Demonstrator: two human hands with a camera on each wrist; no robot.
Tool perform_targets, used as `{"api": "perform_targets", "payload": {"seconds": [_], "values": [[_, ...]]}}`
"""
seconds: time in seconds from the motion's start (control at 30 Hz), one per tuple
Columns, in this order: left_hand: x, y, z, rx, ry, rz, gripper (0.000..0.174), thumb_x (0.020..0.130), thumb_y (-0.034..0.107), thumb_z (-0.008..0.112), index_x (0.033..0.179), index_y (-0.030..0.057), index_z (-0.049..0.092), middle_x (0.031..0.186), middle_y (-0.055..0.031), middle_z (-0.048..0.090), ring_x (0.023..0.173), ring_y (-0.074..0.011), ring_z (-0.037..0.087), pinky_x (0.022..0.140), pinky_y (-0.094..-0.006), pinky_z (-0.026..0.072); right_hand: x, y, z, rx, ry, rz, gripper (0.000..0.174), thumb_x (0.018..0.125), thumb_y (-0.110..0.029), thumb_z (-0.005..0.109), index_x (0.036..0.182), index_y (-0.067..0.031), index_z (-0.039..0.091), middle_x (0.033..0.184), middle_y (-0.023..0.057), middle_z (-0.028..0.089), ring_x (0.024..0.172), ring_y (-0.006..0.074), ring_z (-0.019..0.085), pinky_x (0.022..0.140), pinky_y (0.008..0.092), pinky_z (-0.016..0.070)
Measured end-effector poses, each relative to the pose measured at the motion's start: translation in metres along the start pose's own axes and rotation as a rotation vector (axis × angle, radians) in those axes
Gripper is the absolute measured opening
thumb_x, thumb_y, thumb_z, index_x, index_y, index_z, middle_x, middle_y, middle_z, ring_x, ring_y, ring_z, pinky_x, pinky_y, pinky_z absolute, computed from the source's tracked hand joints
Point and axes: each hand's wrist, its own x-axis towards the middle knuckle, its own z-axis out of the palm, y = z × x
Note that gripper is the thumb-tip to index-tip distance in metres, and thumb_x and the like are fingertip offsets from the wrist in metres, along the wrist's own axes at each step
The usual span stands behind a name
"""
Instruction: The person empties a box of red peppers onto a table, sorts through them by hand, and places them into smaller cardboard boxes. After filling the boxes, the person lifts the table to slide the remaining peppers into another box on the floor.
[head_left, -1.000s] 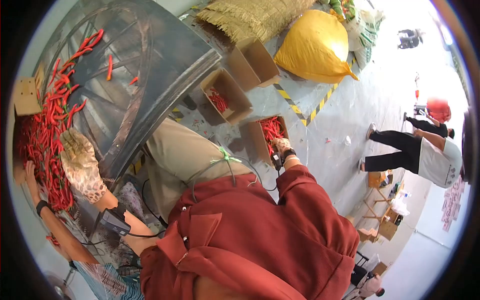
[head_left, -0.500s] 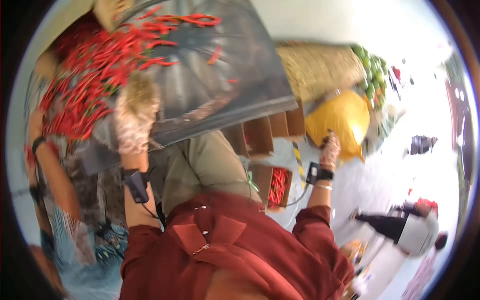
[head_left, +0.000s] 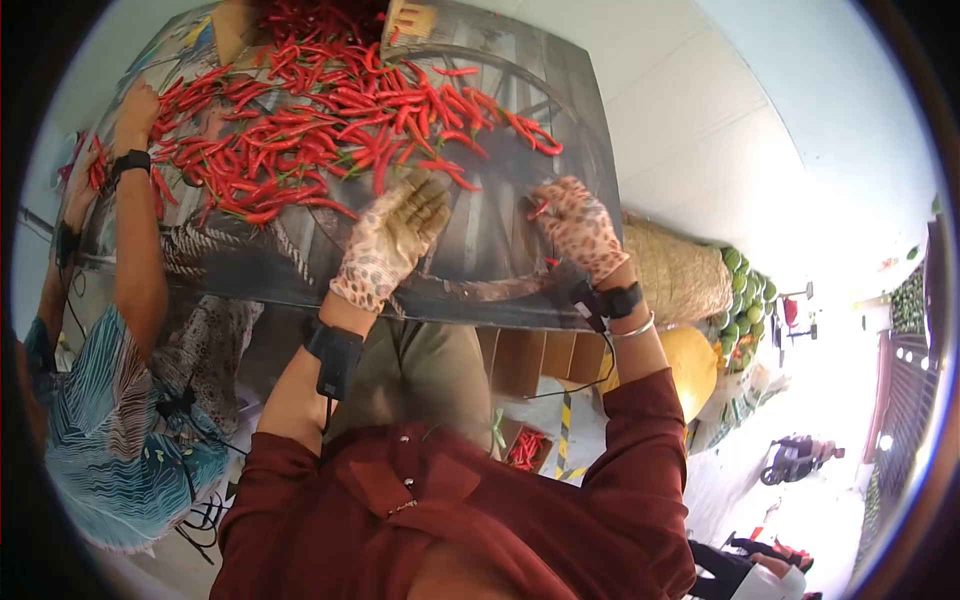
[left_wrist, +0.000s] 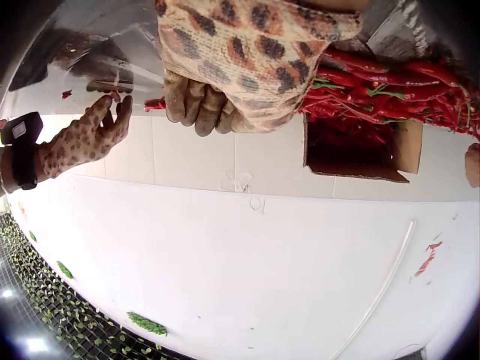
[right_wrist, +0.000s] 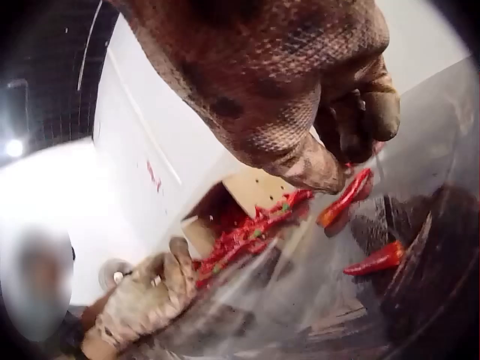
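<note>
A wide heap of red chili peppers (head_left: 330,120) with some green stems lies across the dark table top (head_left: 480,235). My left hand (head_left: 392,235), in a spotted glove with a soiled palm, is at the heap's near edge, its fingers loosely bent and holding nothing. Right of it, my gloved right hand (head_left: 580,225) is low over the table. Its thumb and fingers pinch at a single chili pepper (right_wrist: 346,196), partly covered in the head view. Another loose chili pepper (right_wrist: 375,259) lies close by in the right wrist view.
An open cardboard box (left_wrist: 360,169) stands behind the heap. Another person's hand (head_left: 138,105) reaches over the heap's left side. Below the table's front edge are cardboard boxes, one with chilies (head_left: 525,448). A yellow sack (head_left: 690,370) stands at the right.
My right hand has come from the floor box, past the yellow sack, up to a loose chili on the table. My left hand stays near the heap. The head view has swung toward the table.
</note>
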Motion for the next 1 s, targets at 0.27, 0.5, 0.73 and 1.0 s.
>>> {"api": "perform_targets", "payload": {"seconds": [0.27,0.5,0.73,1.0], "values": [[0.001,-0.001,-0.001,-0.013,-0.012,-0.007,0.037,0.094,0.02,0.054,0.124,-0.0009,0.053,0.119,-0.0169,0.058,0.112,-0.0302,0.057,0.098,-0.0426,0.0477,0.048,0.017,0.005,0.188,-0.216,0.183,0.018,0.08,-0.009,0.064,0.097,-0.0016,0.065,0.103,0.0132,0.061,0.096,0.029,0.063,0.082,0.0364,0.0508],[-0.003,-0.002,0.005,0.03,0.033,0.004,0.037,0.094,0.02,0.054,0.124,-0.0012,0.053,0.12,-0.017,0.058,0.112,-0.0308,0.056,0.099,-0.0428,0.047,0.118,0.062,0.03,0.117,-0.091,0.401,0.039,0.082,-0.026,0.067,0.111,-0.0003,0.061,0.119,0.0211,0.057,0.115,0.0347,0.054,0.098,0.0398,0.0422],[-0.005,-0.001,0.005,0.033,-0.008,-0.012,0.037,0.093,0.019,0.055,0.124,-0.0018,0.054,0.119,-0.0172,0.058,0.112,-0.0308,0.057,0.099,-0.0426,0.0467,0.127,0.037,0.018,-0.132,-0.474,0.471,0.036,0.081,-0.027,0.063,0.105,-0.0009,0.061,0.108,0.022,0.063,0.105,0.0363,0.06,0.092,0.0406,0.0465],[-0.002,-0.004,0.005,0.03,-0.059,0.037,0.036,0.094,0.016,0.057,0.124,-0.0024,0.053,0.122,-0.0177,0.057,0.115,-0.029,0.056,0.102,-0.0399,0.0461,0.107,0.036,0.004,0.151,-0.349,0.522,0.032,0.077,-0.025,0.064,0.095,0.0023,0.063,0.086,0.0186,0.067,0.082,0.0278,0.066,0.074,0.0364,0.0504]]}}
